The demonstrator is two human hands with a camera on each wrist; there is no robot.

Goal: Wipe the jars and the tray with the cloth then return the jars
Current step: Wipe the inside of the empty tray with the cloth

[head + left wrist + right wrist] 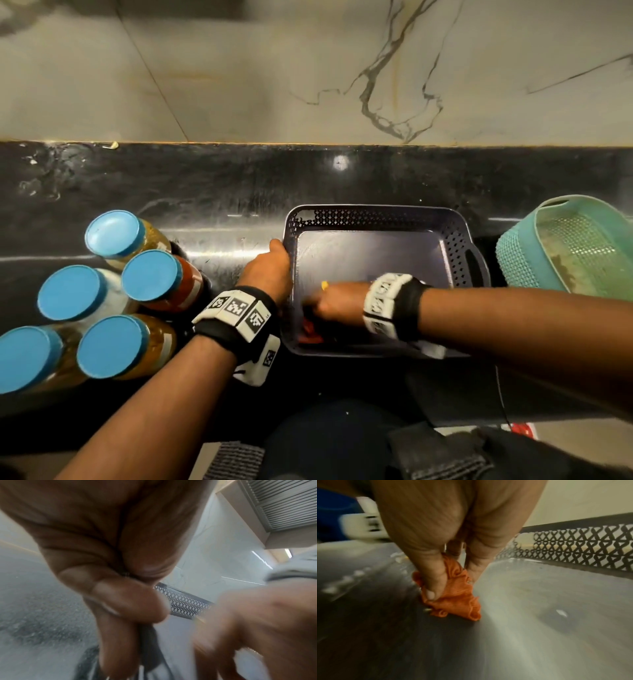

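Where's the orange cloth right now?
The orange cloth is bunched in the right hand, pressed on the tray floor near its front-left corner, close to the left hand on the rim.

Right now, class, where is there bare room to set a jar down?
Bare counter behind the jars and tray; the tray's far half. Crowded: the tray's near-left corner, where the right hand wipes with the cloth, the left hand gripping its rim.

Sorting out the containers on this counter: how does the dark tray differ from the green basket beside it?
The dark tray is dark purple-grey and sits flat; the green basket is teal and lies tipped on its side. The tray's floor is solid, the basket's mesh. The left hand grips the tray's rim; nothing touches the basket. Both have perforated walls.
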